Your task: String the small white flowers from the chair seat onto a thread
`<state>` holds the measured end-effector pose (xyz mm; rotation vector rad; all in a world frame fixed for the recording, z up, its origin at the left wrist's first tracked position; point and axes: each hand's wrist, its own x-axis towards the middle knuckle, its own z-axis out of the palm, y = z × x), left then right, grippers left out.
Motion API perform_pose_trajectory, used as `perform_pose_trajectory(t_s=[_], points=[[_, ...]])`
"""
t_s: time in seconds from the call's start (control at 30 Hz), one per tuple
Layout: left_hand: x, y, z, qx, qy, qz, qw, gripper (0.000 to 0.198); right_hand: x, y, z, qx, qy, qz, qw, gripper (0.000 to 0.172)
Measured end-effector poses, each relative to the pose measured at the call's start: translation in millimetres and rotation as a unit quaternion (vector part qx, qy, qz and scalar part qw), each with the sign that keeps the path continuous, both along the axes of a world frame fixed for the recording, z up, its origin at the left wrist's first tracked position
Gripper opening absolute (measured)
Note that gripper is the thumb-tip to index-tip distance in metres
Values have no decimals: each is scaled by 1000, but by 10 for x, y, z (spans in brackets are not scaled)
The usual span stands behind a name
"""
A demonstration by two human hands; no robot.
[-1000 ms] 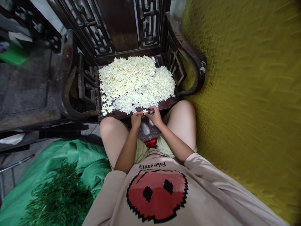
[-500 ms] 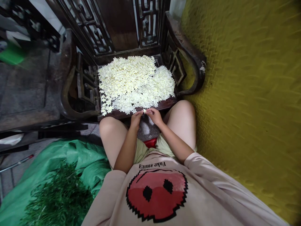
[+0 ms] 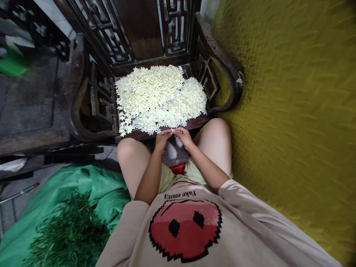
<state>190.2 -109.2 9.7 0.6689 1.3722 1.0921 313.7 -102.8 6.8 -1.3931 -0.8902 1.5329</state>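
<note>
At the front edge of the chair seat, my left hand (image 3: 162,138) and my right hand (image 3: 183,136) meet fingertip to fingertip. Between them is a small white flower (image 3: 172,130), pinched by the fingers of both hands and partly covered by them. Just beyond lies a broad heap of loose white and cream flowers (image 3: 155,92), spread over the dark wooden seat. A few single blossoms lie apart at the heap's near left corner. Neither hand touches the heap.
The dark wooden chair (image 3: 233,79) has curved armrests on both sides and a carved back. A yellow textured surface (image 3: 289,111) fills the right. On the left stand another wooden seat (image 3: 27,100) and, lower down, a green sheet (image 3: 91,178) with leafy green stems (image 3: 69,230).
My left fingers have shifted slightly to the right and up, closer to the right fingertips. Less of the small flower shows between them now. The heap looks the same.
</note>
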Motion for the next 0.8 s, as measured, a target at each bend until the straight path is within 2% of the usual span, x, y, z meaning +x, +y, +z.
perform_pose_trajectory(t_s=[0.27,0.63,0.8], points=[[10,1,-40,17,9,-9,1000,31,15,-12,51,-72,33,5,997,26],[4,5,-25,-7,5,3,1000,33,29,-9,35,-73,39,9,997,27],[6,14,-53,-7,43,-3,999,27,33,-8,39,-75,40,14,996,29]])
